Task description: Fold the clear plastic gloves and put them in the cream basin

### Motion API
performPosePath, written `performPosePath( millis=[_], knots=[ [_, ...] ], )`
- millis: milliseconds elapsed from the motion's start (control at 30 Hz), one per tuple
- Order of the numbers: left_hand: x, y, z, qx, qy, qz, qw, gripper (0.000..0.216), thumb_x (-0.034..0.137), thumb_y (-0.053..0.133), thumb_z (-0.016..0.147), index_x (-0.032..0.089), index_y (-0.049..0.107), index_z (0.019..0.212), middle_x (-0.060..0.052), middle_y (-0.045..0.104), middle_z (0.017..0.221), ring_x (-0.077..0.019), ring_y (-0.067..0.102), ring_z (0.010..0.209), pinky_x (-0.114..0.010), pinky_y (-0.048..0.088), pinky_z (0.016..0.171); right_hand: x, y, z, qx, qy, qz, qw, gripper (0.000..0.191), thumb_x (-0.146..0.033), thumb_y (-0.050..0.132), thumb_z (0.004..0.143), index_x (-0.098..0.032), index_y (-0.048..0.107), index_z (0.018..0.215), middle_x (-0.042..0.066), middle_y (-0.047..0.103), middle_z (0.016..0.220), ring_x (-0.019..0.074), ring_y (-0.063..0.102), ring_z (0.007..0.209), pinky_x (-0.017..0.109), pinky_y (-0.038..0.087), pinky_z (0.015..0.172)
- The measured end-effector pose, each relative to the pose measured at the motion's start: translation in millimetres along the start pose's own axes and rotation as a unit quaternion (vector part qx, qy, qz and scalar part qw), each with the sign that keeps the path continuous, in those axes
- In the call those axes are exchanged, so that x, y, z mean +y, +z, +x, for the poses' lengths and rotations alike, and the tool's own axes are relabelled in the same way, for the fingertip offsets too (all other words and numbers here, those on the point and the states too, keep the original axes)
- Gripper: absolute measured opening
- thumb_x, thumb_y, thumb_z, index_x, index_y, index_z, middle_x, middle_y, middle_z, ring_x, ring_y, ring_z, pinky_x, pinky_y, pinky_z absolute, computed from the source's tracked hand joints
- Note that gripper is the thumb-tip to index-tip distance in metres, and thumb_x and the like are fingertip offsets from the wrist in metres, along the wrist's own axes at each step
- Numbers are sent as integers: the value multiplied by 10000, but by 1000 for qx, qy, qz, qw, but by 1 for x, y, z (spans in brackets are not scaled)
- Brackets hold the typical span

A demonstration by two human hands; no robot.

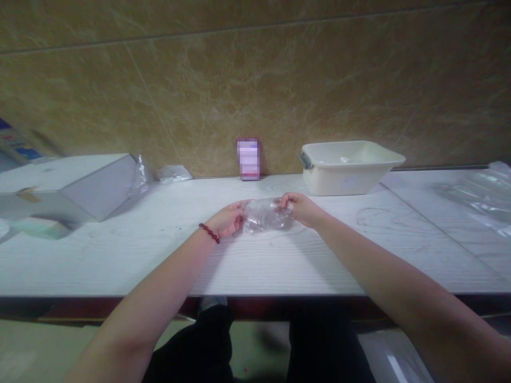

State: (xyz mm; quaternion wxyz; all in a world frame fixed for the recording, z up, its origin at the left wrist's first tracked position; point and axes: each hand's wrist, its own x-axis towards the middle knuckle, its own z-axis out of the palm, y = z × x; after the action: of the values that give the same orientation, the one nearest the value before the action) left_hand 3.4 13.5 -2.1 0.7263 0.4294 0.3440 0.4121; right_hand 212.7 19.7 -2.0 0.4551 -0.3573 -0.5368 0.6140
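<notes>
A crumpled clear plastic bag [264, 215] is stretched between my two hands, just over the middle of the white table [255, 266]. My left hand [228, 219], with a dark red bead bracelet [209, 233] at its wrist, is closed on the bag's left end. At the right end, my right hand [300, 208] pinches the plastic between thumb and fingers. Whether anything lies inside the bag I cannot make out. Behind the hands, a phone [248, 159] with a lit, blurred screen leans upright against the wall.
A cream plastic tub [339, 178] with a grey handle stands at the back right. On the left are a white box [80, 186] and crumpled clear plastic [141, 175]. More clear plastic [485, 197] lies at the far right. A tiled wall [255, 85] closes off the back.
</notes>
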Motion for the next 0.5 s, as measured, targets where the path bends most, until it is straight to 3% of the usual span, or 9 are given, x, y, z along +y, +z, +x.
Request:
performPosePath(
  millis=[200,500],
  knots=[
    [2,-3,0,23,13,-15,1000,222,90,482,754,158,534,959,-53,612,762,-130,590,645,-241,473,579,0,-1,0,1,-12,-47,999,92,-125,504,586,-153,452,516,10,580,700,105,546,596,225,394,536],
    [4,-1,0,37,27,-28,999,183,94,459,754,192,504,902,-21,597,685,-134,581,580,-245,457,507,2,-5,3,14,-65,-196,978,97,-103,440,559,-152,509,510,9,572,664,107,510,611,211,362,536]
  ],
)
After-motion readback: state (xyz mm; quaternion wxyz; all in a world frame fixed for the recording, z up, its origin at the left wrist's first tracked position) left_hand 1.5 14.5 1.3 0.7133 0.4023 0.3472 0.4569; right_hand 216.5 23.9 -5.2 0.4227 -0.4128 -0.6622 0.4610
